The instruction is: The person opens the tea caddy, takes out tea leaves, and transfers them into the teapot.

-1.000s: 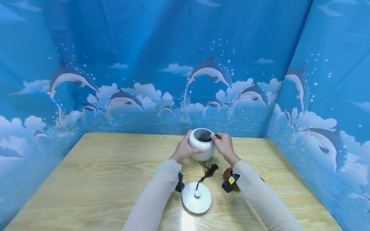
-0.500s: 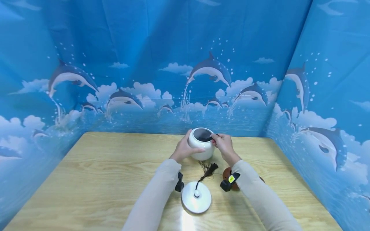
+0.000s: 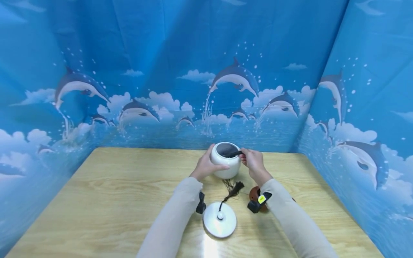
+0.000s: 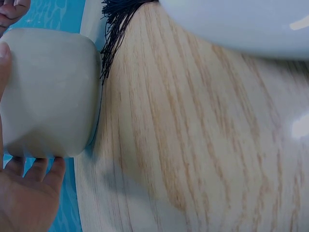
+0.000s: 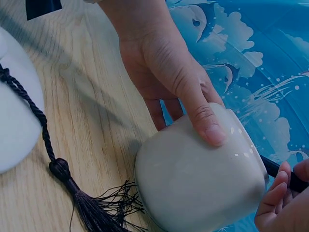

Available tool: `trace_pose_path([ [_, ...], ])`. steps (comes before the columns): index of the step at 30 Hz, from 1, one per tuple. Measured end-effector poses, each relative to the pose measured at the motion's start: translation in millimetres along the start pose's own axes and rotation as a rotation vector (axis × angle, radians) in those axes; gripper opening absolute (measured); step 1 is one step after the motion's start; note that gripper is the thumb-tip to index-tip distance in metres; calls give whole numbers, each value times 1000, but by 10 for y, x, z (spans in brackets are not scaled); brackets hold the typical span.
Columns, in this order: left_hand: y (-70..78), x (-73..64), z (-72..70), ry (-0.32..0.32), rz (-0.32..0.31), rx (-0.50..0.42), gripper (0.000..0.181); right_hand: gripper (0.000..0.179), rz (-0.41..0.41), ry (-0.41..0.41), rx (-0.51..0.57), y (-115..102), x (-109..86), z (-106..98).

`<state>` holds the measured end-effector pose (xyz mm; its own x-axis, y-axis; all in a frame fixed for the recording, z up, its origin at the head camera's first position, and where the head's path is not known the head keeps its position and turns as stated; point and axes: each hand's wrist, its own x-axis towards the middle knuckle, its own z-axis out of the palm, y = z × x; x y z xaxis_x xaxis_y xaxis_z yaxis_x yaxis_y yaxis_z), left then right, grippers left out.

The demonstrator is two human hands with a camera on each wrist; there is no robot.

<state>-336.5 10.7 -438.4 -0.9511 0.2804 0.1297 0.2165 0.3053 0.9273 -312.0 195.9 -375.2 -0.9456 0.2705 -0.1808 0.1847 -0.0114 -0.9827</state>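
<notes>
- Lid (image 3: 219,225), corded to a tassel (image 3: 235,190), lies nearest you on the tabletop (image 3: 129,200).
- White jar (image 3: 233,170) sits beyond it; your left grip (image 3: 205,165) curls round its side, so keep that hold steady.
- Your right grip (image 3: 254,163) pinches a black stick (image 3: 235,154) slanting into the jar's mouth; guide it lightly, without levering.
- Since the earlier frame, that grip has shifted rightward, baring more of the stick.

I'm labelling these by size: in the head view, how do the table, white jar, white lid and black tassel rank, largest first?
Table
White jar and white lid: too alike to rank
Black tassel
</notes>
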Motion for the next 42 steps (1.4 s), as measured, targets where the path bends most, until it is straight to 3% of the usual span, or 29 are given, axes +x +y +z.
trace_pose_path([
  [21, 12, -5, 2, 2, -20, 14, 114, 37, 20, 65, 95, -37, 2, -177],
  [34, 38, -43, 5, 7, -24, -9, 115, 35, -1, 63, 162, -98, -56, -286],
  [42, 38, -41, 1, 14, -25, -12, 115, 29, -24, 57, 149, -164, -122, -366],
])
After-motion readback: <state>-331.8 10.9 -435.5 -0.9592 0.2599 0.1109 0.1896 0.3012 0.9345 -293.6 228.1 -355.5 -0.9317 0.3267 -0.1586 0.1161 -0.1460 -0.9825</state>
